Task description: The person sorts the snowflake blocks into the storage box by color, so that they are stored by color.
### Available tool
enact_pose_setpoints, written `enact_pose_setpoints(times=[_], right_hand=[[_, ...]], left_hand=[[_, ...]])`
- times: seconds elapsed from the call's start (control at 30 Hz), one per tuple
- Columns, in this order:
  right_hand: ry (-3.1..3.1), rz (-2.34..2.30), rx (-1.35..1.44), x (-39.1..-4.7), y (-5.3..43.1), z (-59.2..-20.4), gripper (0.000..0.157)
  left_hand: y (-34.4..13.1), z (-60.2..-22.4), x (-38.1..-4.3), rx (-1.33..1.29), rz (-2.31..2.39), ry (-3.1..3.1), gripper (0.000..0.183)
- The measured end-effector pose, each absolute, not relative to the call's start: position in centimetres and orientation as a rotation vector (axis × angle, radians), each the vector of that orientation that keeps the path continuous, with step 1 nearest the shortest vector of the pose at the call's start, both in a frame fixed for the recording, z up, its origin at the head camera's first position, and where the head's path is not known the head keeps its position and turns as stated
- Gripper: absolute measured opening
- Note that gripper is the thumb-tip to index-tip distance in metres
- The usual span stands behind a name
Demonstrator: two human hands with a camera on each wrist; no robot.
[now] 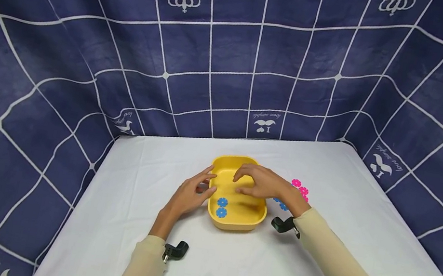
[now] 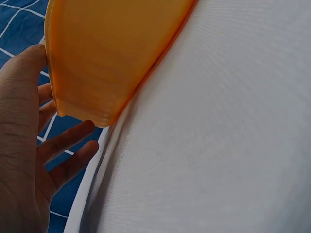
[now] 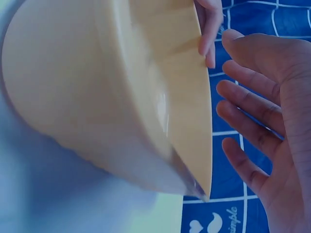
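A yellow rectangular tray (image 1: 233, 225) rests on the white cloth. Two blue flower-shaped pieces (image 1: 221, 212) lie inside it at its near left corner. My left hand (image 1: 190, 194) is at the tray's left side, thumb and fingertips at the rim, the fingers spread and relaxed. Over the tray's right half hovers my right hand (image 1: 264, 183), fingers bent loosely and apart from the thumb, nothing seen between them. In the right wrist view the fingers (image 3: 250, 109) of that hand are spread beyond the tray wall (image 3: 187, 97).
To the right of the tray, partly behind my right wrist, lie several pink flower pieces (image 1: 296, 182) and blue flower pieces (image 1: 283, 206). A dark blue checked curtain (image 1: 236, 48) surrounds the white table (image 1: 225, 275) at the back and sides.
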State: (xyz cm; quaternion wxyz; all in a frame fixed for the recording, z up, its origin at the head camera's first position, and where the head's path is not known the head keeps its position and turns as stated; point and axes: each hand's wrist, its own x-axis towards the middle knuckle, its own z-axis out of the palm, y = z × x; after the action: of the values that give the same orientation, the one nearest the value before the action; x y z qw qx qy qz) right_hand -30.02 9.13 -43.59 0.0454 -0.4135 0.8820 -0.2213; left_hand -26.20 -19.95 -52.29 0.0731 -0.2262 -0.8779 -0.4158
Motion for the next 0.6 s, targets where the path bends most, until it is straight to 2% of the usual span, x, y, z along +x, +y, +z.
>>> enact_pose_setpoints(times=[0.37,0.6], right_hand=[[2.738,-0.755,-1.148,-29.6,11.9,-43.9,0.033],[2.765,-0.78,-1.089,-29.9,13.9,-44.1,0.037]], left_hand=[[-20.0,-52.6,-26.2,-0.669,-1.262,-2.635,0.052],[-19.9,-52.4,-26.3,-0.66,-1.267,-2.638,0.054]])
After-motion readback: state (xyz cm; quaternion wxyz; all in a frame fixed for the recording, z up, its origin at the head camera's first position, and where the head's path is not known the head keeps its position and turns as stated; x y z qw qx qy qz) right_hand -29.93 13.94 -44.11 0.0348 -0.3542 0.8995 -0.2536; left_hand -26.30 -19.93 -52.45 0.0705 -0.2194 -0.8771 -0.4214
